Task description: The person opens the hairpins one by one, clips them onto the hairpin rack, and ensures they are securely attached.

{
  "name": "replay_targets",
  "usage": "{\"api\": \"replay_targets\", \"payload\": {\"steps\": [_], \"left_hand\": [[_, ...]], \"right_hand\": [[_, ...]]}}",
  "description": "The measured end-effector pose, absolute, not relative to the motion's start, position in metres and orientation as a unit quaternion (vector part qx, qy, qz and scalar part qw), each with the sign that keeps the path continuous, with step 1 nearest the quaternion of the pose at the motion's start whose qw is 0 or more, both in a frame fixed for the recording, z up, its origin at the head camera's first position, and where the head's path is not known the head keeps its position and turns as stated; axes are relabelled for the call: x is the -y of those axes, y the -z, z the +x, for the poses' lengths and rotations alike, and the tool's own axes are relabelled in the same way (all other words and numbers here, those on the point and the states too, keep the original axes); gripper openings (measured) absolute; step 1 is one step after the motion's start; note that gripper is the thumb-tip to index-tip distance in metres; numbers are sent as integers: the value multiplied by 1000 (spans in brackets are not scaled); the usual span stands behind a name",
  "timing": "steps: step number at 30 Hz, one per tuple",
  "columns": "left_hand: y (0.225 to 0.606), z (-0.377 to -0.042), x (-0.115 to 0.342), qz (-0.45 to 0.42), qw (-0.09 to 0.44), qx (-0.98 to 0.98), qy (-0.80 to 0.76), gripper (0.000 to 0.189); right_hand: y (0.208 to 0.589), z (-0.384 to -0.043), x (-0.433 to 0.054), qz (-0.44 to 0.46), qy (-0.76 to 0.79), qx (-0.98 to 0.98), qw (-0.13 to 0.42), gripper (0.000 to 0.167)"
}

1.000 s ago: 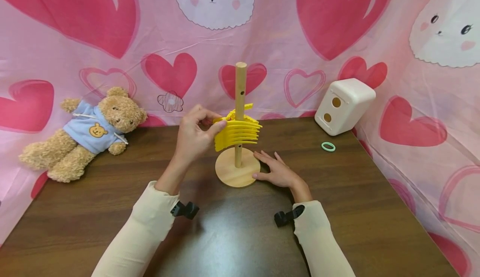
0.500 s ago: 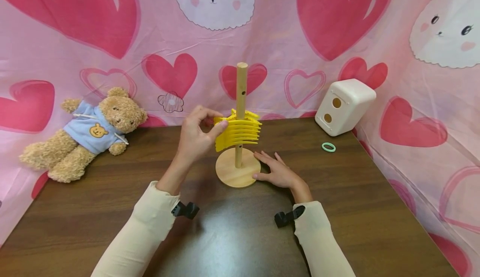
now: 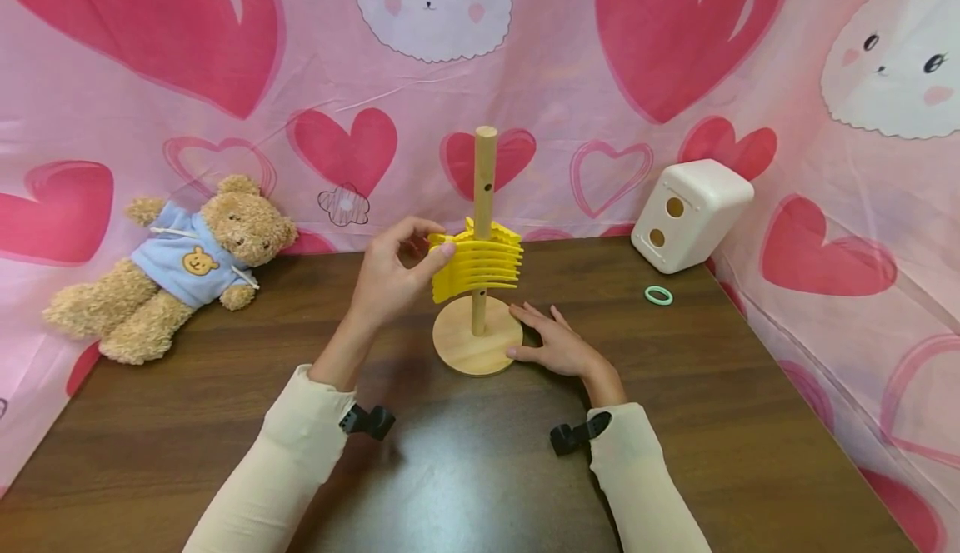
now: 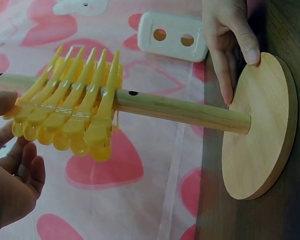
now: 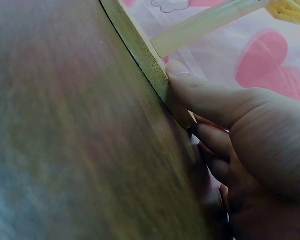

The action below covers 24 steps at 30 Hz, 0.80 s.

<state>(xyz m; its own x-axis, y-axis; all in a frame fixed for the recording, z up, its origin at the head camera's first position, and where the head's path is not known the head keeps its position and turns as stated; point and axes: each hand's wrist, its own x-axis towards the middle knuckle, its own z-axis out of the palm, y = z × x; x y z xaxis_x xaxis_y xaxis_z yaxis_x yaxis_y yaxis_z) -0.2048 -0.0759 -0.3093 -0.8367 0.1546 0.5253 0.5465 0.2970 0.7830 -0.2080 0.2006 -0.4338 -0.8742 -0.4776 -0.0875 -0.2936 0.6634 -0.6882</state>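
Note:
A yellow claw-shaped hair clip [image 3: 480,266] sits around the upright wooden pole [image 3: 484,171], about midway up. My left hand [image 3: 393,270] pinches its left end between thumb and fingers. In the left wrist view, the curved teeth of the hair clip [image 4: 82,90] cross over the pole [image 4: 175,110]. The pole stands on a round wooden base [image 3: 477,345]. My right hand [image 3: 558,343] rests against the right rim of this base, fingers fairly straight and spread; the right wrist view has its thumb [image 5: 200,92] on the top edge.
A teddy bear [image 3: 183,266] in a blue top leans at the back left. At the back right stands a white box [image 3: 693,216] with two round holes, and a mint-green ring [image 3: 658,296] lies before it. A pink heart-patterned cloth [image 3: 555,62] hangs behind the dark wooden table [image 3: 450,470].
The hair clip's far side has swung in toward the pole, so its jaws sit closer around it. My left hand keeps its pinch and the right hand stays at the base.

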Motion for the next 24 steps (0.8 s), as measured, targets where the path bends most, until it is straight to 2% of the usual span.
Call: {"api": "replay_targets", "payload": {"steps": [14, 24], "left_hand": [[313, -202, 82, -241, 179, 779, 551, 32], [316, -200, 94, -249, 156, 780, 552, 46]], "right_hand": [[435, -208, -200, -212, 351, -902, 130, 79], [429, -208, -204, -214, 342, -907, 126, 77]]}}
